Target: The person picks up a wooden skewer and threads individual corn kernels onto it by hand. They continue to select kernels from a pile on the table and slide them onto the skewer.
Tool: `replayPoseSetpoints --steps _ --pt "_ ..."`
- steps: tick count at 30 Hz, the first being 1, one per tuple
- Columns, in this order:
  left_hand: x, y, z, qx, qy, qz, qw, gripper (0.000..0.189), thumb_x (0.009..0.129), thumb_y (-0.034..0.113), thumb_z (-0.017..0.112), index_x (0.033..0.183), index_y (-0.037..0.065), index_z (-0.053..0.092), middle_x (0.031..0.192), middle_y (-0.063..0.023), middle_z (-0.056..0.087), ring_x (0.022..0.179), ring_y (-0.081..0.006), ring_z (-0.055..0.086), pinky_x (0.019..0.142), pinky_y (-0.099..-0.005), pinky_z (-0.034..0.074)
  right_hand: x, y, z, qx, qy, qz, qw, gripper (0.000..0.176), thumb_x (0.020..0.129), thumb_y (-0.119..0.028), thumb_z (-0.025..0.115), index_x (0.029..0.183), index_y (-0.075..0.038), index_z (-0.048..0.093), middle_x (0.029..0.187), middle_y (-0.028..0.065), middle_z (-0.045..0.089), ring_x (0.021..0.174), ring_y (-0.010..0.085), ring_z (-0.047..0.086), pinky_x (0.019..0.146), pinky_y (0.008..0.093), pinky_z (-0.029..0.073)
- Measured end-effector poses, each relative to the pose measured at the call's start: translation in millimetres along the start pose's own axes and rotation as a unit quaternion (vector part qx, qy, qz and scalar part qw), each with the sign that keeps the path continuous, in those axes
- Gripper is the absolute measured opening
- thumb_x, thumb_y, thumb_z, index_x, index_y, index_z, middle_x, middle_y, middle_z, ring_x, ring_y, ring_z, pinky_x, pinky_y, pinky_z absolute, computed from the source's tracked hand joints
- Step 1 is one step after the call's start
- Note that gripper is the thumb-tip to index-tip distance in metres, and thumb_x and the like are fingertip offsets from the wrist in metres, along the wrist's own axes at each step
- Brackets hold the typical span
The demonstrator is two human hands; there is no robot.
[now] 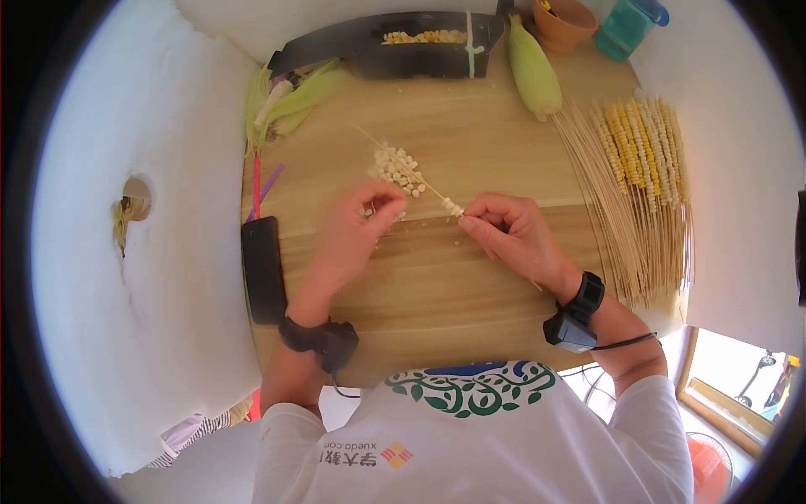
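Observation:
My right hand [516, 235] pinches a thin wooden skewer [432, 191] just below several pale corn kernels [452, 207] threaded on it. The skewer's far end slants up to the left, across a pile of loose corn kernels [400, 168] on the wooden table [420, 294]. Left of the skewer and just below the pile, my left hand [361, 223] is slightly blurred, its thumb and fingers curled together in a pinch. Whatever sits between those fingertips is too small to make out. A few pale bits lie near that hand.
At right lie bare skewers [600, 210] and skewers strung with yellow and white kernels [642, 151]. A corn ear in husk [533, 71], clay pot [564, 25] and teal container [628, 29] stand behind. A black tray [361, 50] holds kernels. Husks [306, 97] and a phone [264, 269] are left.

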State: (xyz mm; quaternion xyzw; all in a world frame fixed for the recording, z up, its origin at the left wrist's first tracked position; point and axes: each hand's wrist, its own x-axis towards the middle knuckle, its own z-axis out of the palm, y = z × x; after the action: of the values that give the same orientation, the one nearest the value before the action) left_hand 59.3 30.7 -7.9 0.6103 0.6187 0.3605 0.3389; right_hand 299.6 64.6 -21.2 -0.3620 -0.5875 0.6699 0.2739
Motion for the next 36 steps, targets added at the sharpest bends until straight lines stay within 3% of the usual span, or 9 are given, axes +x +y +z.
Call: replayPoseSetpoints --steps 1,3,4,6,9,15,22,36 --pt "3 -2 -5 -0.001 0.005 0.002 1.0 0.006 0.087 0.008 0.067 0.089 0.003 0.066 0.085 -0.0049 0.067 0.078 -0.0161 0.059 0.073 -0.0302 0.046 1 2 0 0.014 0.0 0.003 1.0 0.013 0.095 -0.011 0.06 0.086 -0.001 0.061 0.063 -0.0076 0.05 0.055 -0.0012 0.041 0.048 0.0182 0.031" --pt "12 -10 -19 -0.248 0.024 -0.078 0.965 0.009 0.091 0.009 0.064 0.096 0.002 0.066 0.089 -0.0047 0.068 0.083 -0.0109 0.059 0.073 -0.0262 0.047 3 5 -1 0.022 -0.004 -0.003 1.0 0.013 0.095 -0.012 0.06 0.087 -0.002 0.061 0.062 -0.0073 0.05 0.054 -0.0009 0.041 0.048 0.0182 0.03" --pt "14 -14 -24 -0.248 0.028 -0.074 0.966 0.009 0.091 0.009 0.064 0.096 0.002 0.066 0.089 -0.0047 0.068 0.083 -0.0109 0.059 0.073 -0.0262 0.047 3 4 0 0.034 -0.004 -0.005 0.999 0.013 0.096 -0.012 0.06 0.088 -0.002 0.061 0.062 -0.007 0.05 0.054 -0.0006 0.041 0.047 0.0183 0.03" --pt "18 -25 -31 -0.436 0.071 -0.111 0.89 0.014 0.093 0.01 0.063 0.104 0.001 0.065 0.089 -0.0066 0.067 0.079 -0.011 0.057 0.073 -0.0254 0.047 2 1 1 0.028 -0.005 -0.005 1.0 0.013 0.096 -0.012 0.06 0.089 -0.002 0.061 0.062 -0.0073 0.05 0.054 -0.0007 0.041 0.048 0.0179 0.03" --pt "20 -40 -35 -0.515 0.095 -0.109 0.845 0.015 0.093 0.01 0.063 0.105 0.002 0.065 0.09 -0.0062 0.066 0.075 -0.0105 0.055 0.072 -0.0254 0.047 -2 -3 5 0.013 -0.002 0.01 1.0 0.013 0.096 -0.012 0.06 0.089 -0.002 0.061 0.063 -0.0082 0.049 0.055 -0.001 0.039 0.048 0.0175 0.029" --pt "19 -55 -26 -0.581 0.105 -0.094 0.802 0.014 0.093 0.011 0.063 0.104 0.002 0.066 0.086 -0.003 0.064 0.072 -0.0098 0.052 0.067 -0.0244 0.044 -26 -2 1 -0.043 -0.03 0.041 0.998 0.012 0.095 -0.011 0.06 0.089 -0.001 0.063 0.064 -0.0098 0.043 0.057 -0.0012 0.033 0.049 0.0187 0.025" --pt "17 -55 -21 -0.572 0.103 -0.097 0.808 0.013 0.094 0.012 0.062 0.102 0.002 0.066 0.084 -0.0019 0.063 0.07 -0.0085 0.051 0.067 -0.0235 0.043 -24 0 6 -0.035 -0.054 -0.001 0.998 0.01 0.094 -0.008 0.062 0.087 0.0 0.062 0.064 -0.0093 0.043 0.058 0.0002 0.032 0.05 0.0195 0.024" --pt "15 -56 -20 -0.598 0.099 -0.086 0.79 0.011 0.093 0.009 0.063 0.099 0.001 0.066 0.084 -0.0032 0.063 0.073 -0.0099 0.052 0.071 -0.025 0.045 -22 -3 5 -0.037 -0.05 0.006 0.998 0.012 0.095 -0.01 0.061 0.088 -0.001 0.06 0.063 -0.0084 0.04 0.058 0.0014 0.031 0.05 0.0209 0.026"
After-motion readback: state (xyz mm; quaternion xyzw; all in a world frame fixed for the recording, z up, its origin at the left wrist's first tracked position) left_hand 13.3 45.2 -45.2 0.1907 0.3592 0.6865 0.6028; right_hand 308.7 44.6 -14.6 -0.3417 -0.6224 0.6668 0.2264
